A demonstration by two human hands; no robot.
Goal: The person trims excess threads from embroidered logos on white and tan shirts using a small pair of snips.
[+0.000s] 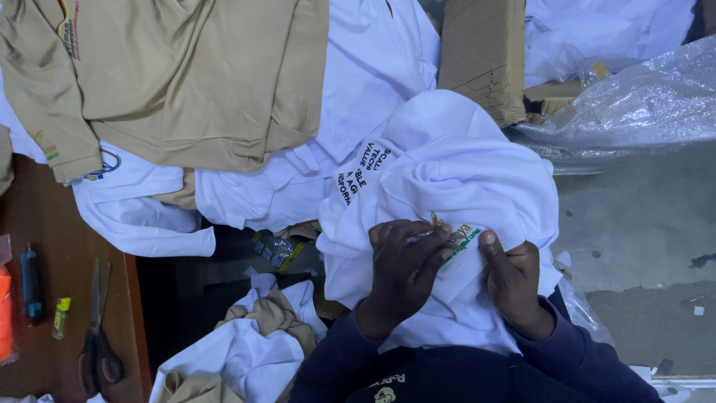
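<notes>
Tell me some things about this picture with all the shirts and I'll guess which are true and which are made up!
1. Both hands hold a white cloth shirt with dark lettering. True: the left hand and the right hand grip it near a small green and yellow emblem.
2. The black-handled metal scissors are in the right hand. False: they lie on the brown wooden table, away from both hands.
3. A tan cloth shirt lies spread on top of white shirts. True.
4. The brown cardboard box sits on the wooden table. False: it is on the far side of the shirts, beside crinkled clear plastic sheeting.
5. The person wears red sleeves. False: the sleeves are dark blue.
</notes>
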